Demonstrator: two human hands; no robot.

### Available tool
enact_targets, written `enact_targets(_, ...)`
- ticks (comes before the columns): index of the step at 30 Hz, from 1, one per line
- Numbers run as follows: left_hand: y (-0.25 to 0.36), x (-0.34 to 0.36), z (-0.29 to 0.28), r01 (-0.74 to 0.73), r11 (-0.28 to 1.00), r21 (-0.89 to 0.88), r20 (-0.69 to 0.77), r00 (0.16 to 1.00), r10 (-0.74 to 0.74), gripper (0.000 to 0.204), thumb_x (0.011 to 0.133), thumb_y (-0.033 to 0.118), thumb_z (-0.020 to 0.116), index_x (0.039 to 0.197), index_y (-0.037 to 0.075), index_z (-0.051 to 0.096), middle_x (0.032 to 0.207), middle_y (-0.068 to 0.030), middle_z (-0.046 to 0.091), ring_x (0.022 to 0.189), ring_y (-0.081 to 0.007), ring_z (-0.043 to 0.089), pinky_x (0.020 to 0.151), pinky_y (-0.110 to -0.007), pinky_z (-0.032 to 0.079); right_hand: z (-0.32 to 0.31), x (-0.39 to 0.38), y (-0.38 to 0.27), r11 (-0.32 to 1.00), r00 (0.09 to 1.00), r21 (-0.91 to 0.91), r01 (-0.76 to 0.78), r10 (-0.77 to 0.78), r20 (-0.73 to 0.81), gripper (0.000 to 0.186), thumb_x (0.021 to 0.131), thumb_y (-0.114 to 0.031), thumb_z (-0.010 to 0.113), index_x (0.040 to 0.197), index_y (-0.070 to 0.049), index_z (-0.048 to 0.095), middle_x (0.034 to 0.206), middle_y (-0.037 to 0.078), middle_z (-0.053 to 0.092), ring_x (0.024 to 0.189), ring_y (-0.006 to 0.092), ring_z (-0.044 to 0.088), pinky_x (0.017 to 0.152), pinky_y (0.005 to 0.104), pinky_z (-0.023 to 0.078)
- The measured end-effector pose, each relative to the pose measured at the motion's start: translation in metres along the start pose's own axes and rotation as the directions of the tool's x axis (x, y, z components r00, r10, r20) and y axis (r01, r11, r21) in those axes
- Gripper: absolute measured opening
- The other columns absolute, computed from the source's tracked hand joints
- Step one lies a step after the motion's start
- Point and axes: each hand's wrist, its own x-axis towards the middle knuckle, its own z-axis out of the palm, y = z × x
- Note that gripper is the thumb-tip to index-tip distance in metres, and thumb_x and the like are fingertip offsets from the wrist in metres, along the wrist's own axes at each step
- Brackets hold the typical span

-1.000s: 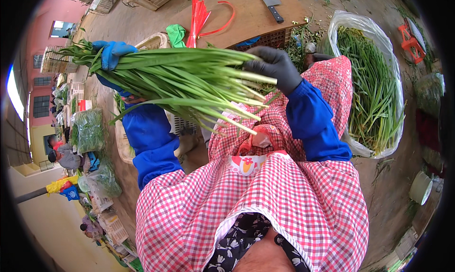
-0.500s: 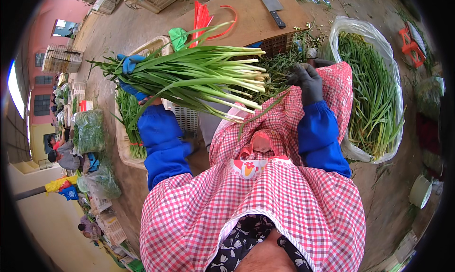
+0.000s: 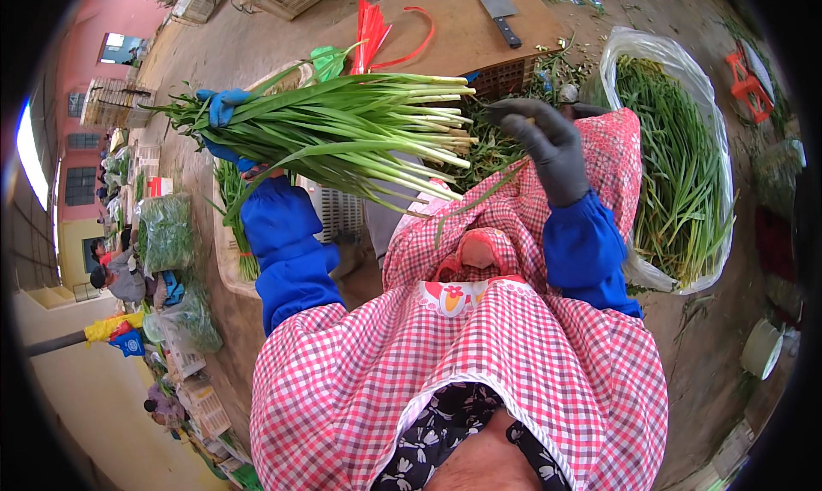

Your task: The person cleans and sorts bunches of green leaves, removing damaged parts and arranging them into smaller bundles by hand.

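Observation:
My left hand (image 3: 224,107), in a blue glove, is wrapped round a bunch of green garlic (image 3: 342,119) near its leafy end. The bunch lies level above my lap, its pale stalk ends pointing right. My right hand (image 3: 548,144), in a dark grey glove, is raised just right of those ends without touching them. Its fingers are bent and apart from the thumb, with no stalk visible in them. A single thin leaf (image 3: 488,198) trails over my checked apron (image 3: 505,226) below the stalk ends.
Ahead stands a brown board (image 3: 454,29) with a cleaver (image 3: 495,10) and red ties (image 3: 370,33). Plant scraps (image 3: 488,153) lie before it. A clear-lined container (image 3: 610,63) of greens stands right; a pale crate (image 3: 224,264) with greens stands left. People (image 3: 124,277) are far left.
My right hand has lifted and turned toward the stalk ends, its fingers loosening from a closed curl. My left hand and the bunch have shifted slightly left.

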Motion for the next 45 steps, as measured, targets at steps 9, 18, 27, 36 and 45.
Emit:
enact_targets(9, 0.017, 0.002, -0.029, 0.177, 0.904, -0.389, -0.381, 0.863, -0.332, 0.019, 0.088, 0.012, 0.04, 0.077, 0.001, 0.052, 0.062, -0.0003, 0.05, 0.062, -0.0107, 0.05, 0.091, -0.032, 0.04, 0.07, -0.004, 0.019, 0.32, 0.795, -0.792, 0.52, -0.521, 0.311, 0.044, 0.062, -0.02, 0.065, 0.105, -0.017, 0.057, 0.074, 0.004, 0.05, 0.068, 0.0204, 0.05, 0.063, 0.0337, 0.042)
enact_targets(18, 0.015, -0.022, -0.072, 0.095, 0.421, -0.902, -0.083, 0.919, -0.386, 0.049, 0.089, 0.032, 0.032, 0.114, -0.009, 0.038, 0.089, -0.0124, 0.053, 0.085, -0.0199, 0.053, 0.076, -0.03, 0.044, 0.067, -0.029, 0.013, 0.244, 0.682, -0.694, 0.678, -0.562, 0.468, 0.037, 0.06, -0.01, 0.06, 0.095, -0.023, 0.062, 0.07, 0.001, 0.05, 0.066, 0.0187, 0.052, 0.057, 0.0313, 0.044)
enact_targets(27, 0.009, -0.021, -0.034, -0.035, 0.82, -0.572, -0.368, 0.904, -0.218, 0.037, 0.085, 0.018, 0.044, 0.11, -0.009, 0.041, 0.075, -0.0059, 0.054, 0.072, -0.015, 0.056, 0.065, -0.025, 0.047, 0.006, -0.046, 0.029, 0.817, 0.963, -0.514, 0.261, -0.254, 0.086, 0.031, 0.072, 0.005, 0.054, 0.097, -0.012, 0.061, 0.07, 0.006, 0.057, 0.065, 0.0183, 0.056, 0.058, 0.0291, 0.045)
enact_targets(36, 0.026, -0.012, -0.049, 0.051, 0.885, -0.462, -0.397, 0.881, -0.258, 0.031, 0.088, 0.018, 0.039, 0.11, -0.003, 0.043, 0.08, -0.0021, 0.053, 0.076, -0.0128, 0.054, 0.068, -0.024, 0.044, 0.01, -0.016, 0.024, 0.807, 0.96, -0.523, 0.274, -0.264, 0.095, 0.05, 0.069, 0.005, 0.058, 0.116, -0.007, 0.05, 0.111, 0.011, 0.053, 0.104, 0.0238, 0.049, 0.088, 0.0326, 0.039)
enact_targets(45, -0.027, -0.025, -0.075, -0.335, -0.363, -0.87, -0.119, 0.855, -0.505, 0.04, 0.09, 0.023, 0.034, 0.123, 0.0, 0.037, 0.108, -0.0071, 0.05, 0.098, -0.0181, 0.049, 0.088, -0.031, 0.037, 0.029, 0.017, 0.07, 0.84, 0.885, -0.316, 0.44, -0.466, -0.005, 0.022, 0.072, -0.014, 0.061, 0.092, -0.006, 0.058, 0.083, 0.015, 0.057, 0.079, 0.0308, 0.056, 0.07, 0.0375, 0.045)
